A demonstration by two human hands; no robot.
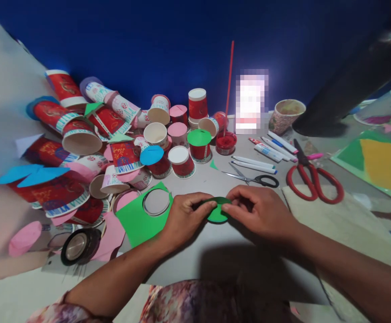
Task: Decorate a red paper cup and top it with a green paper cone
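Between my two hands is a round green paper disc [218, 216], its far edge bent up toward me. My left hand [189, 214] pinches its left side with thumb and fingers. On the other side, my right hand [258, 207] grips the disc the same way. Left of my left hand lies a green paper sheet [133, 216] with a round hole cut in it, the grey table showing through. Small scissors [264, 180] with black handles rest just beyond my right hand.
Many decorated paper cups [121, 157] crowd the left side. A red pot [226, 143] holding a stick, several markers [272, 150] and large red-handled scissors [311, 179] lie at back and right. A black round object [79, 246] stands at left front. A cloth [316, 224] covers the right.
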